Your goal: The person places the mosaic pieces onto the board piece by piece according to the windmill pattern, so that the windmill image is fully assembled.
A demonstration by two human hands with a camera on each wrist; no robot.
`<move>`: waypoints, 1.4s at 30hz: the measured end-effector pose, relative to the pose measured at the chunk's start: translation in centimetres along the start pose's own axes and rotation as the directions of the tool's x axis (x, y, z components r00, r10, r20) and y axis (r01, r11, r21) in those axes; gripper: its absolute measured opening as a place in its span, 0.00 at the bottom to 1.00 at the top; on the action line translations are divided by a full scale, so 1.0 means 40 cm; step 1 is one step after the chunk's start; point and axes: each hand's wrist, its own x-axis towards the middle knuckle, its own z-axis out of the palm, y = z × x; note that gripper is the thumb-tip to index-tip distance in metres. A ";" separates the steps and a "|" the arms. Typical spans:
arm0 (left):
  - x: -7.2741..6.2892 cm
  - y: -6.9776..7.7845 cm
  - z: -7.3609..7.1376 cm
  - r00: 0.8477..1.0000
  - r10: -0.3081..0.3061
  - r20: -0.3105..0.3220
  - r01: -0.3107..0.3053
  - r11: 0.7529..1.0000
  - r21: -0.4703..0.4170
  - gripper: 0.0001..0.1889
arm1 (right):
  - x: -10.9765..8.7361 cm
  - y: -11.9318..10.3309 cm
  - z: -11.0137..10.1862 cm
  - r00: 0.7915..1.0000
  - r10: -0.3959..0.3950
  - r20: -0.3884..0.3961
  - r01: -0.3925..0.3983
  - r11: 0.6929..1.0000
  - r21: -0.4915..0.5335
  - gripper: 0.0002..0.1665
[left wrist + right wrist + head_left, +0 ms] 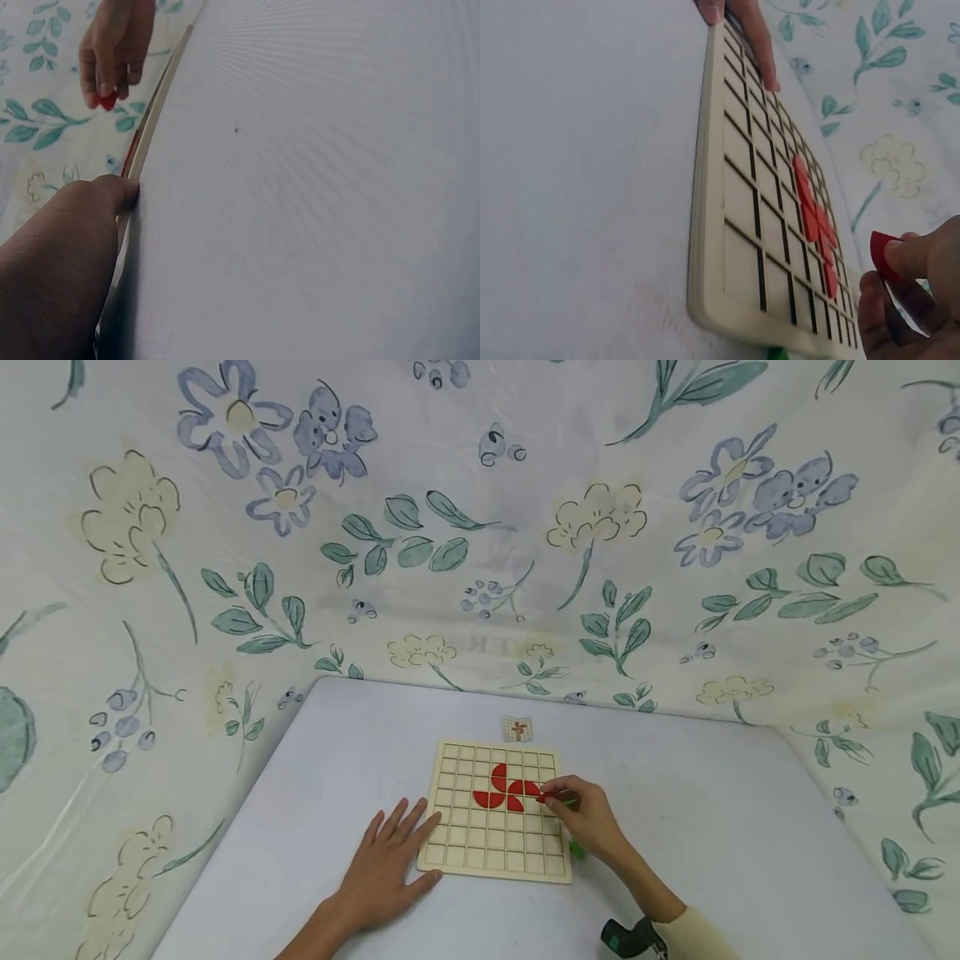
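A square wooden grid board (459, 850) lies on the white table. Near its middle, several red quarter-round pieces (491, 799) sit in the cells in a pinwheel-like shape. My left hand (386, 864) rests at the board's left edge with its fingers extended and spread, the fingertips touching the rim. Over the board's right side, my right hand (588, 814) pinches a red quarter-round piece (883, 253) between thumb and fingers, held above the surface in the right wrist view. The same hand appears in the left wrist view, the red piece (108, 100) at its fingertips.
A small card (517, 728) printed with a red pinwheel on a grid lies just beyond the board. Something green (577, 849) shows beside the board's right edge, partly hidden by the right hand. A flowered cloth (480, 635) hangs behind the table.
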 end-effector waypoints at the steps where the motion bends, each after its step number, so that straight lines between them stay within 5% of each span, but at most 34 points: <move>1: 0.000 0.000 -0.001 1.000 0.000 0.001 0.000 1.000 0.002 0.40 | 0.003 -0.004 0.005 1.000 -0.011 0.005 0.011 1.000 0.011 0.10; 23: 0.006 -0.004 0.002 0.999 0.015 -0.037 -0.014 1.000 0.018 0.40 | 0.014 -0.033 0.051 0.995 0.031 0.099 -0.032 0.999 0.005 0.06; 30: 0.001 0.000 0.000 1.000 0.009 -0.009 -0.009 1.000 -0.002 0.41 | 0.002 -0.030 0.057 0.993 0.070 0.099 -0.063 0.995 -0.072 0.04; 42: 0.001 -0.001 0.002 1.000 0.011 -0.012 -0.011 1.000 0.007 0.40 | -0.009 -0.005 0.073 0.986 -0.128 0.107 0.147 0.970 -0.195 0.05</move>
